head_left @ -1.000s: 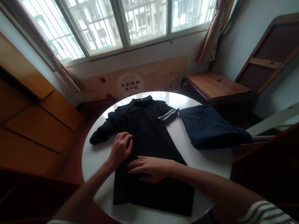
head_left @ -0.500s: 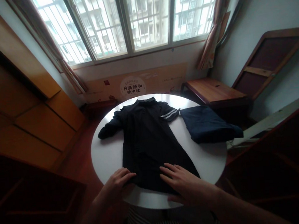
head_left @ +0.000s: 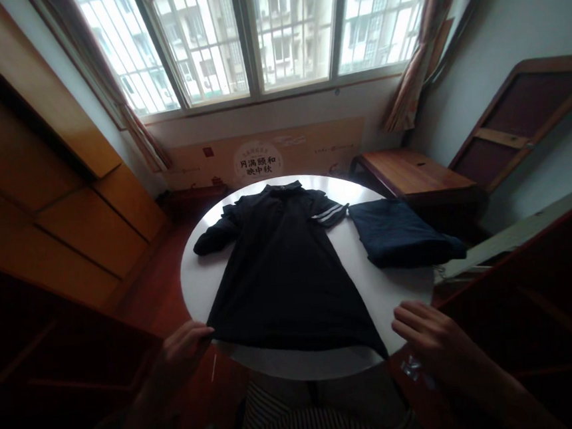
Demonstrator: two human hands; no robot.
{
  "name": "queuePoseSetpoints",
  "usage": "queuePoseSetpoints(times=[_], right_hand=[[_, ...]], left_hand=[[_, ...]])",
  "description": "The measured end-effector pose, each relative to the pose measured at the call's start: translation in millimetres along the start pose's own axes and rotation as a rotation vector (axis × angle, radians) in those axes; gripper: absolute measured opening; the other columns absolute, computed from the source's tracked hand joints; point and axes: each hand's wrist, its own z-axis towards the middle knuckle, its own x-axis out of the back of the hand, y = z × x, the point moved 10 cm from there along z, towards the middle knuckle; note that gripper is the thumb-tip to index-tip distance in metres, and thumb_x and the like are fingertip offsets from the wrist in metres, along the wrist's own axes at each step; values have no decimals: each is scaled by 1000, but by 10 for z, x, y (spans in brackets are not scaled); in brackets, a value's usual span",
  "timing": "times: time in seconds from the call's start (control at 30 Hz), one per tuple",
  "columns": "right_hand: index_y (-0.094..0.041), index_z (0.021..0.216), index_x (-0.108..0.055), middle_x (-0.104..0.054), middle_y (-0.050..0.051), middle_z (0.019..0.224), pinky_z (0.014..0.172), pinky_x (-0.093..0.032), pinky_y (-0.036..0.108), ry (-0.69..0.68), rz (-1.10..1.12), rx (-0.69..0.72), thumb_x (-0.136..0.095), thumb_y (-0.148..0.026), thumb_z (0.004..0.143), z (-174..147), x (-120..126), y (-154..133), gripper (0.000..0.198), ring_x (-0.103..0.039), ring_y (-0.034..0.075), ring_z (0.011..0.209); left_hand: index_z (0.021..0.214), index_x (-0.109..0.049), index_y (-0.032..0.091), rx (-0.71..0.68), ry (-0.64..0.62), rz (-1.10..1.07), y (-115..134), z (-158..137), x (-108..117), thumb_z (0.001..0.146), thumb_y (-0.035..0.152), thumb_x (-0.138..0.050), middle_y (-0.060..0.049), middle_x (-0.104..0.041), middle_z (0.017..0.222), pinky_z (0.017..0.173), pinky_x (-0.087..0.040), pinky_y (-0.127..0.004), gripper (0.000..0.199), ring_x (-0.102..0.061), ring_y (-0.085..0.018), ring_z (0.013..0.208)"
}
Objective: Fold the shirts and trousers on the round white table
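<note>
A black short-sleeved collared shirt [head_left: 286, 274] lies spread on the round white table [head_left: 279, 365], its collar toward the window and its hem toward me. White stripes mark its right-hand sleeve; the left-hand sleeve looks bunched. At the hem's left corner, my left hand [head_left: 190, 343] is closed in a pinch on the fabric. My right hand [head_left: 429, 335] hovers just outside the right hem corner, fingers loosely bent; a gap shows between its fingertips and the shirt. Its thumb is hidden.
A folded dark blue garment [head_left: 402, 234] sits on the table's right side, overhanging the edge. Beyond it stand a low wooden table [head_left: 412, 170] and a leaning framed panel [head_left: 518, 121]. Wooden cabinets [head_left: 91, 225] line the left. A barred window [head_left: 260, 36] is ahead.
Both hands have moved outward from the lower shirt. The hem is now wider and smoother, its left corner drawn out to the left. My right hand has come away from the cloth.
</note>
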Motion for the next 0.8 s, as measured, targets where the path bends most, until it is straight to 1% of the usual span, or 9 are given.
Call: queuePoseSetpoints(times=[0.1, 0.17, 0.27, 0.33, 0.4, 0.47, 0.53, 0.63, 0.8], right_hand=[[-22, 67, -52, -56, 6, 70, 61, -47, 33, 56, 38, -54, -44, 3, 78, -15, 163, 104, 28, -53, 21, 67], [-21, 72, -56, -57, 6, 72, 60, -48, 31, 82, 99, -103, -41, 2, 81, 12, 128, 87, 29, -55, 19, 67], [-17, 108, -65, -66, 13, 103, 77, -55, 37, 39, 180, -71, -49, -13, 90, 96, -129, -171, 24, -62, 24, 93], [-17, 130, -58, -62, 16, 125, 89, -54, 46, -40, 188, 8, -59, -31, 91, 139, -362, -413, 42, -58, 30, 114], [-16, 131, -58, -63, 17, 127, 91, -53, 51, -67, 166, 70, -61, -33, 90, 156, -518, -576, 44, -56, 33, 116], [-15, 119, -65, -68, 16, 115, 87, -55, 48, -36, 153, 110, -54, -19, 92, 161, -563, -639, 29, -61, 30, 107], [-14, 108, -67, -70, 14, 103, 82, -56, 43, -2, 161, 128, -46, -8, 91, 165, -530, -620, 28, -64, 27, 97], [-15, 103, -65, -69, 11, 91, 76, -56, 38, 66, 205, 132, -42, -6, 93, 171, -298, -494, 27, -64, 22, 85], [-15, 111, -63, -70, 11, 98, 78, -54, 35, 40, 259, 127, -43, -10, 95, 87, 138, -189, 26, -64, 21, 90]], left_hand=[[104, -65, 26, 10, -64, 35, -21, -126, -60, 91, 13, -59, -1, -69, 89, 73, -58, -23, 19, -69, -14, 80], [103, -65, 26, 64, -61, 58, -73, -165, -116, 91, 16, -59, -2, -68, 92, 77, -59, -26, 17, -69, -16, 84], [114, -62, 25, 187, -39, 115, -207, -164, -198, 89, 22, -60, -7, -66, 111, 87, -59, -34, 25, -67, -22, 102], [127, -58, 25, 242, -68, 143, -288, -146, -266, 89, 23, -58, -10, -61, 125, 91, -58, -37, 38, -64, -25, 112], [132, -58, 28, 229, -126, 150, -318, -127, -336, 91, 17, -51, -9, -60, 129, 91, -58, -36, 43, -64, -23, 113], [132, -60, 30, 184, -162, 148, -314, -121, -372, 91, 11, -44, -7, -62, 129, 90, -58, -33, 47, -65, -21, 111], [133, -60, 29, 150, -160, 154, -311, -129, -373, 90, 6, -40, -7, -62, 127, 90, -58, -32, 53, -65, -20, 110], [134, -59, 26, 166, -113, 207, -338, -140, -351, 82, -3, -37, -8, -62, 118, 87, -58, -30, 63, -66, -19, 102], [125, -64, 20, 208, -32, 347, -316, -87, -247, 76, -5, -42, -8, -57, 100, 80, -56, -30, 60, -61, -19, 88]])
